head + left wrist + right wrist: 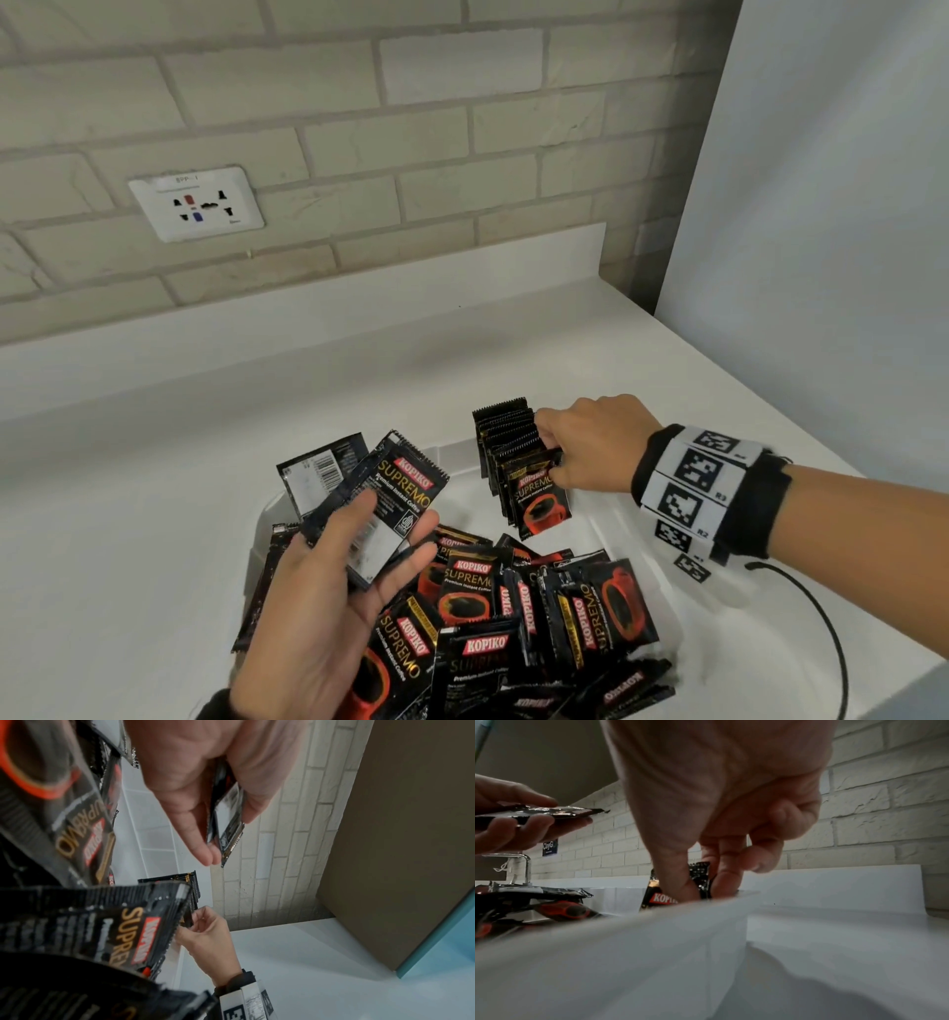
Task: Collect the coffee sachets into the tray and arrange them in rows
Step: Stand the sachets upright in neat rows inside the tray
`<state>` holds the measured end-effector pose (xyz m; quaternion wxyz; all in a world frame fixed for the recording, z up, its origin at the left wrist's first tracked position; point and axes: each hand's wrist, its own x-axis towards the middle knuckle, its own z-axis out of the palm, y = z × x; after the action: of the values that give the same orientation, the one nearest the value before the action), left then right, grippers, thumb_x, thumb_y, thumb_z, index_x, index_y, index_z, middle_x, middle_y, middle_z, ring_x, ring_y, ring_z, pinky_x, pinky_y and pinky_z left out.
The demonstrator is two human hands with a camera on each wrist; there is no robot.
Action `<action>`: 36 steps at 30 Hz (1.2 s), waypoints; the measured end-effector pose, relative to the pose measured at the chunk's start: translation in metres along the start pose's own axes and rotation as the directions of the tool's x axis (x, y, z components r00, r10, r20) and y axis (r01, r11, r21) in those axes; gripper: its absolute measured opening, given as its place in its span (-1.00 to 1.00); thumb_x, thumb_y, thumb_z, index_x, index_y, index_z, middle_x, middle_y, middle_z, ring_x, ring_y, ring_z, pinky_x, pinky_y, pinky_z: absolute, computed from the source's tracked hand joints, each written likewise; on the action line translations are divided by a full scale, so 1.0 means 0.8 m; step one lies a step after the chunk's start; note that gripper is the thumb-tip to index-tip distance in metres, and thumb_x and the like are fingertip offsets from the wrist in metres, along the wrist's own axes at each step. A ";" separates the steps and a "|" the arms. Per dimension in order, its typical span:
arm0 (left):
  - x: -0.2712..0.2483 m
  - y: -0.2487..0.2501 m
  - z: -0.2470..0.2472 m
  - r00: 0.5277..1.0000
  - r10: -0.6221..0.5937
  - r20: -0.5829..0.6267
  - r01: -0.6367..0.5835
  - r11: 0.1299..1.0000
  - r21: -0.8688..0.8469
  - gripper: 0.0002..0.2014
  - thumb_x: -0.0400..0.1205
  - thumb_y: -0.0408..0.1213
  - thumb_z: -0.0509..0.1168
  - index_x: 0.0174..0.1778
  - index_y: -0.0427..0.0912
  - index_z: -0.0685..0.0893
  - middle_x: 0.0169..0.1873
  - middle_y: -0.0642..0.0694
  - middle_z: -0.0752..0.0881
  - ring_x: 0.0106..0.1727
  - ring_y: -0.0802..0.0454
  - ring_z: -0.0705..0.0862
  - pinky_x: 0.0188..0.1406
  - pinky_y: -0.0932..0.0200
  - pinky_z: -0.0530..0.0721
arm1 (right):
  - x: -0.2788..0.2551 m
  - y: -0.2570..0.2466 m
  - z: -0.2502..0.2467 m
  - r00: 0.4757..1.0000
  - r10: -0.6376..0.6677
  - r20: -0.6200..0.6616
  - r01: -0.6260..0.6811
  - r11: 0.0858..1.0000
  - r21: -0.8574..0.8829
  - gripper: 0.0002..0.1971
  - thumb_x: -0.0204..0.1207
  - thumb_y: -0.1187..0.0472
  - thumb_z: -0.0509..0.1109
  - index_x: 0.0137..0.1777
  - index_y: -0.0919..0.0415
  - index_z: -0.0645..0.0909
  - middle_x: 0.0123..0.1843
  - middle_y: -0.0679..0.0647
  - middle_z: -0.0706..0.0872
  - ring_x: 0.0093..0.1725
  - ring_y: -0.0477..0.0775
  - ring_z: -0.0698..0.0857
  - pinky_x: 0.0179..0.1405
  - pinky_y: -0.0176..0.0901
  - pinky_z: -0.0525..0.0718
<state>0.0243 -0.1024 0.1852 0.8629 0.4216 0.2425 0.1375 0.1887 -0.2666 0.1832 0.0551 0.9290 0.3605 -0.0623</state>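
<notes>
A white tray [619, 534] sits on the white counter. Loose black Kopiko coffee sachets [539, 606] lie heaped in its near part. At its far right stands an upright row of sachets [508, 437]. My right hand [590, 447] reaches in from the right, and its thumb and fingers pinch a sachet [700, 874] at the near end of that row, behind the tray wall [628, 953]. My left hand [328, 580] hovers palm up over the pile. It holds a fan of sachets [405, 483] pinned between thumb and fingers [197, 833].
A brick wall with a white socket plate [197, 203] runs behind the counter. A tall white panel [821, 205] closes off the right side. A black cable [827, 616] trails from my right wrist band near the counter's right edge. A chrome tap [523, 866] stands farther left.
</notes>
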 end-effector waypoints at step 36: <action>0.005 0.010 -0.007 0.998 -0.050 0.027 0.047 0.996 0.079 -0.73 0.61 -0.14 0.16 -0.12 -0.26 0.67 -0.34 -0.20 0.82 -0.55 -0.01 0.74 -0.69 0.18 0.69 | -0.034 0.030 -0.067 0.965 -0.075 -0.250 0.222 0.741 0.634 -0.77 0.38 0.23 0.52 -0.24 -0.08 0.53 -0.23 0.00 0.77 -0.28 -0.09 0.71 -0.17 -0.19 0.65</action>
<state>0.0245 -0.0922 0.1871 0.8521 0.4512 0.2453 0.1008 0.1890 -0.2944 0.2415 -0.3175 0.8583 0.3927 -0.0914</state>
